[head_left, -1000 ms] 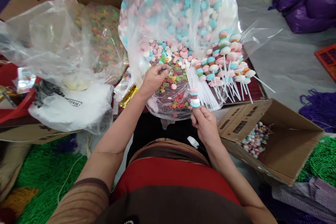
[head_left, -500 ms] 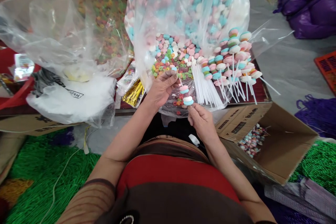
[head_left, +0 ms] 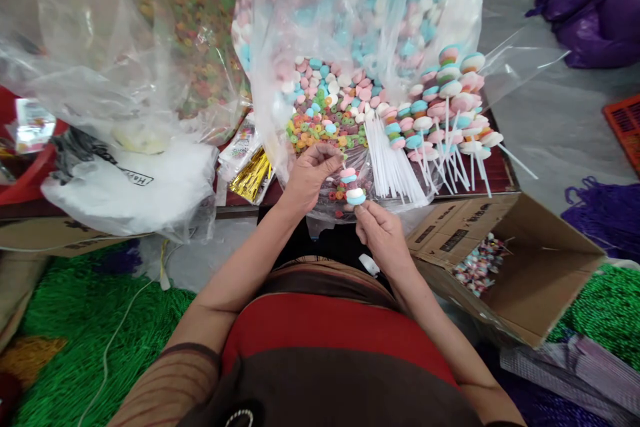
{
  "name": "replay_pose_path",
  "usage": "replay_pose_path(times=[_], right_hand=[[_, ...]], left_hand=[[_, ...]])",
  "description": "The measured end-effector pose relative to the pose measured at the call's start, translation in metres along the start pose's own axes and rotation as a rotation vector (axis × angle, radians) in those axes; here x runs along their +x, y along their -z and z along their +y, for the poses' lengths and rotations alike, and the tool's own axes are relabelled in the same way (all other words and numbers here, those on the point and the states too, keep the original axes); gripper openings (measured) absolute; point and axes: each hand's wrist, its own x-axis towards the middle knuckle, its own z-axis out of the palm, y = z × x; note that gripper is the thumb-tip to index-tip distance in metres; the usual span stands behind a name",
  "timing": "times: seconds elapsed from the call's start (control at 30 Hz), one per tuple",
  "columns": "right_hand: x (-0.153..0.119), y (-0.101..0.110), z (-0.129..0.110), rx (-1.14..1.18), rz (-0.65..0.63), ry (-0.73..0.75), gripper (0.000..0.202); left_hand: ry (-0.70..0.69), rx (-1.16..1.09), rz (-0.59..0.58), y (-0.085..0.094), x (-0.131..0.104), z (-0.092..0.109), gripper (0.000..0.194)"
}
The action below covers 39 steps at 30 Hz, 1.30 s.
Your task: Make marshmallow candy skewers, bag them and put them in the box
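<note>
A: Head view, the only one I have. What's in the hands?

B: My right hand (head_left: 383, 235) pinches a candy skewer (head_left: 351, 185) from below, fingers narrowed on the stick, which I can't see under them. I count about four sweets stacked on it, pink at the top, pale blue at the bottom. It stands upright just in front of the clear candy bag (head_left: 360, 20), between the two hands.

A: And the left?

B: My left hand (head_left: 310, 173) is curled, fingertips bunched at the top of the skewer, touching it. Whether they hold a small sweet I cannot tell.

A: Counts around them?

B: One heap of small coloured ring candies (head_left: 320, 130) just beyond the left hand, one spread of pink, blue and white round sweets (head_left: 330, 83) behind it. One fan of bare white sticks (head_left: 393, 167) just right of the skewer, too many to count. One pile of finished skewers (head_left: 445, 107) further right, well over ten.

A: Anything else?

B: One open cardboard box (head_left: 545, 280) at my right with wrapped sweets inside, one second bag of ring candies (head_left: 200, 47) at the left, one bundle of gold twist ties (head_left: 251, 173) near the left wrist
</note>
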Motion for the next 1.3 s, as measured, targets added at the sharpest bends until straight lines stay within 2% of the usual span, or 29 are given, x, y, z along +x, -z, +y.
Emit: replay_pose_path(times=[0.13,0.27,0.33,0.4,0.5,0.57,0.67,0.77,0.87,1.0,1.1,1.3], right_hand=[[0.002,-0.002,0.011,0.101,0.032,-0.035,0.035],[0.009,-0.002,0.015,0.214,0.013,-0.089,0.042],[0.011,0.0,0.014,0.283,0.019,-0.097,0.043],[0.012,0.004,0.012,0.328,0.047,-0.076,0.041],[0.011,0.008,0.008,0.354,0.093,-0.047,0.039],[0.009,0.009,0.008,0.355,0.108,-0.041,0.039],[0.006,0.01,0.009,0.347,0.115,-0.035,0.04],[0.005,0.01,0.012,0.338,0.121,-0.036,0.041],[0.005,0.01,0.015,0.334,0.114,-0.041,0.042],[0.005,0.008,0.015,0.241,0.066,-0.047,0.043],[0.005,0.004,0.012,0.123,0.029,-0.029,0.043],[0.01,0.0,0.01,-0.002,0.026,0.005,0.042]], left_hand=[[-0.088,0.189,-0.006,-0.002,-0.018,-0.012,0.037],[-0.118,0.321,-0.126,-0.001,-0.026,-0.013,0.031],[-0.16,0.374,-0.152,0.002,-0.017,-0.008,0.032],[-0.241,0.51,-0.126,0.004,0.001,-0.002,0.031],[-0.376,0.984,-0.088,0.006,0.035,0.004,0.021],[-0.399,1.291,-0.098,0.007,0.052,0.003,0.014],[-0.391,1.482,-0.115,0.007,0.063,-0.004,0.01],[-0.398,1.43,-0.09,0.009,0.06,-0.007,0.009],[-0.368,1.263,-0.041,0.012,0.054,-0.002,0.008],[-0.228,0.781,0.024,0.011,0.039,0.009,0.009],[-0.133,0.452,0.006,0.007,0.026,0.013,0.015],[-0.069,0.313,0.03,0.003,0.011,0.01,0.02]])
